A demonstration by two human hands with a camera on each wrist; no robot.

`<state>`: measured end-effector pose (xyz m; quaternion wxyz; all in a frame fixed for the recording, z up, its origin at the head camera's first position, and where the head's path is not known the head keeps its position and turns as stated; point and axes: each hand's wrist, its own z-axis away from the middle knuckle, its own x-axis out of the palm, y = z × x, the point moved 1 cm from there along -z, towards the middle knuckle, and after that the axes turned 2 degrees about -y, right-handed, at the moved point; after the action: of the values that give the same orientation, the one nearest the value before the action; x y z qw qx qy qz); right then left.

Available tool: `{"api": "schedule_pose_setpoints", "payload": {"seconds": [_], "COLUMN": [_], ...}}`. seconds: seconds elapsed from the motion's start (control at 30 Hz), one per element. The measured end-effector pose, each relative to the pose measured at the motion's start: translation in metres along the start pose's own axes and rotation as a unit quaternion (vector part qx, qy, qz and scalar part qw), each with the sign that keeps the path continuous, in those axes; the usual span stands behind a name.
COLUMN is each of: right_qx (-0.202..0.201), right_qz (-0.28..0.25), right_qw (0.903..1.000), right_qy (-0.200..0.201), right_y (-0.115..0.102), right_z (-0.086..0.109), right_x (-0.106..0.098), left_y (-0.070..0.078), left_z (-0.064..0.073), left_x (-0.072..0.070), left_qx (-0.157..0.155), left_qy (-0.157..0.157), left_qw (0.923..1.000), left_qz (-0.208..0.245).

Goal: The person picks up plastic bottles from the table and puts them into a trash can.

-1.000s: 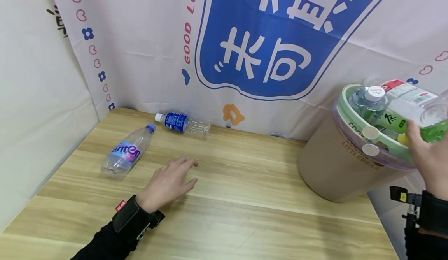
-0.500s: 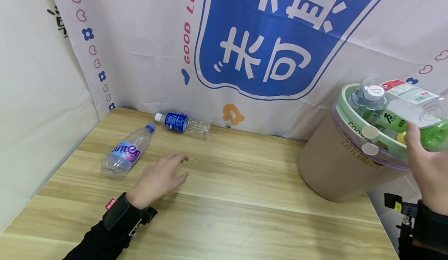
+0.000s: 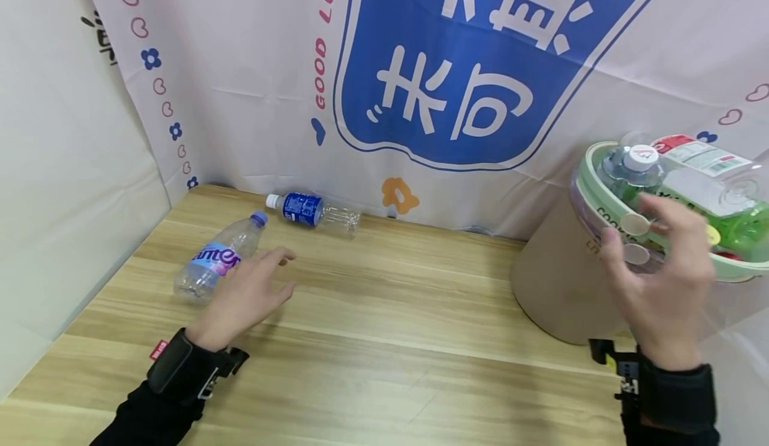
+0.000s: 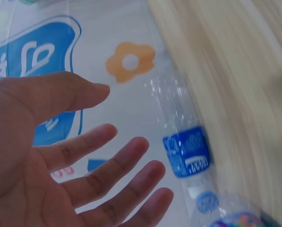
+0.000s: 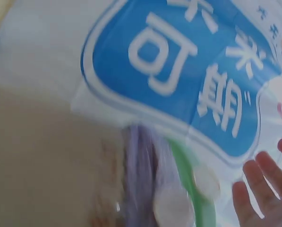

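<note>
My left hand (image 3: 243, 297), its fingers spread, hovers just right of a clear plastic bottle (image 3: 198, 278) with a purple cap and overlaps its label in the head view. A smaller bottle (image 3: 303, 209) with a blue label and white cap lies on its side behind, by the back wall; in the left wrist view this blue-label bottle (image 4: 187, 153) shows beyond my loose fingers. My right hand (image 3: 667, 276), fingers apart and holding nothing, is in front of a brown bin (image 3: 547, 289). Plastic bottles (image 3: 709, 159) fill the bin up to its green rim.
A wooden table (image 3: 384, 339) carries the bottles and the bin, which stands near its right edge. Printed white cloth (image 3: 258, 52) with a blue panel hangs along the back. A plain white sheet (image 3: 66, 185) covers the left side.
My right hand has come left from the bottles in the bin to in front of its rim. My left hand has slid left toward the purple-capped bottle. Both bottles on the table stay put.
</note>
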<state>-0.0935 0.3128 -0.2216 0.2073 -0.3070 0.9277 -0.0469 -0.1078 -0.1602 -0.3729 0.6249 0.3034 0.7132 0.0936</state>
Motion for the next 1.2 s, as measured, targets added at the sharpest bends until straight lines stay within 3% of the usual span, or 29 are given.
{"api": "schedule_pose_setpoints", "payload": {"seconds": [0.13, 0.33, 0.43, 0.57, 0.73, 1.03, 1.2], "right_qx": [-0.03, -0.042, -0.026, -0.007, 0.002, 0.006, 0.008], "right_qz": [-0.061, -0.109, -0.118, -0.121, -0.117, -0.113, -0.121], "right_qw": [0.9954, 0.9761, 0.9657, 0.9536, 0.947, 0.9458, 0.9447], "right_qy": [-0.068, -0.183, -0.23, -0.276, -0.299, -0.304, -0.305], "right_y": [0.0, 0.004, 0.002, 0.001, 0.0, 0.001, 0.001], "right_z": [0.018, 0.053, 0.069, 0.085, 0.093, 0.096, 0.098], "right_x": [0.022, 0.055, 0.065, 0.072, 0.075, 0.074, 0.075], "left_y": [-0.01, -0.024, -0.031, -0.041, -0.054, -0.075, -0.084], "left_z": [0.003, 0.007, 0.009, 0.014, 0.016, 0.019, 0.018], "left_x": [-0.009, -0.016, -0.019, -0.022, -0.023, -0.021, -0.017], "left_qx": [-0.005, 0.003, -0.023, -0.082, -0.121, -0.169, -0.183], "left_qy": [0.023, 0.072, 0.089, 0.084, 0.069, 0.011, 0.0], "left_qw": [0.9997, 0.997, 0.9954, 0.9925, 0.9893, 0.9849, 0.9828], "left_qz": [-0.007, -0.026, -0.03, -0.032, -0.04, -0.037, -0.023]}}
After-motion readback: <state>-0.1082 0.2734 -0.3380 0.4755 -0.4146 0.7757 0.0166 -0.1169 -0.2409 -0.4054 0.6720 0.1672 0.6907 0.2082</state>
